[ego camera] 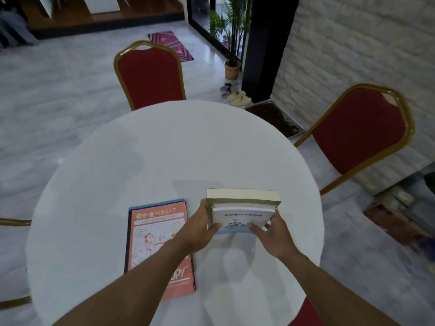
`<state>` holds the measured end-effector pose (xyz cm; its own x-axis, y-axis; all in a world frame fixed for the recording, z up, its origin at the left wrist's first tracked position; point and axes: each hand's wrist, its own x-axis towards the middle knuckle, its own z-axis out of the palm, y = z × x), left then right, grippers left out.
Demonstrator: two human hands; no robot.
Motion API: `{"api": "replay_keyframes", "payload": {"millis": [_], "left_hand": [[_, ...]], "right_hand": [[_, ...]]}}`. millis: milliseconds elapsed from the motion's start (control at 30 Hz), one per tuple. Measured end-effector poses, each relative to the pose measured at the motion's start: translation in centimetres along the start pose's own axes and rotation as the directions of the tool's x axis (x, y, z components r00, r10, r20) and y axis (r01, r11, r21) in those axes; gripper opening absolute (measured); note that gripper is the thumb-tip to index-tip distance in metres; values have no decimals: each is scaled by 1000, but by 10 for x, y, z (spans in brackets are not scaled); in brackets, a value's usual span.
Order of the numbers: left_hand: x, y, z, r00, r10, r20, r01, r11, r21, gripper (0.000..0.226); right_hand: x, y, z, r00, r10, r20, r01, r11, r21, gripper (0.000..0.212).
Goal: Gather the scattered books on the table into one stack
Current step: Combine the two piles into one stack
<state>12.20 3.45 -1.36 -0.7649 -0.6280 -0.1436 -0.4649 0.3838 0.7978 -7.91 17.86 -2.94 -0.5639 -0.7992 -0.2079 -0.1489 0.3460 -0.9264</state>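
Note:
Both hands hold a pair of books above the round white table [164,147]. The small white and blue book [241,217] lies on top of a thicker book with cream page edges [244,197]. My left hand [202,228] grips their left side with the thumb on the white cover. My right hand [274,236] grips the right near corner. To the left, flat on the table, lies an orange magazine [160,231] on top of thin dark-edged books; my left forearm crosses over its lower right part.
Red chairs with gold frames stand around the table: one at the far side [150,76], one at the right [360,130], another chair's frame at the left edge [14,223]. A tray of dark soil [275,118] lies on the floor beyond the table.

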Motion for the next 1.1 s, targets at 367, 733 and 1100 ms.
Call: {"api": "replay_keyframes", "payload": {"millis": [367, 733, 1100], "left_hand": [[-6, 6, -4, 999, 39, 5, -39, 999, -3, 68], [-15, 5, -4, 1000, 3, -13, -3, 1000, -3, 66], [-18, -7, 3, 995, -92, -48, 92, 996, -13, 64]], "right_hand": [[-6, 0, 3, 1000, 5, 7, -5, 1000, -27, 58], [-15, 4, 10, 1000, 17, 3, -17, 999, -44, 53], [-22, 4, 10, 1000, 24, 10, -24, 1000, 3, 51]]}}
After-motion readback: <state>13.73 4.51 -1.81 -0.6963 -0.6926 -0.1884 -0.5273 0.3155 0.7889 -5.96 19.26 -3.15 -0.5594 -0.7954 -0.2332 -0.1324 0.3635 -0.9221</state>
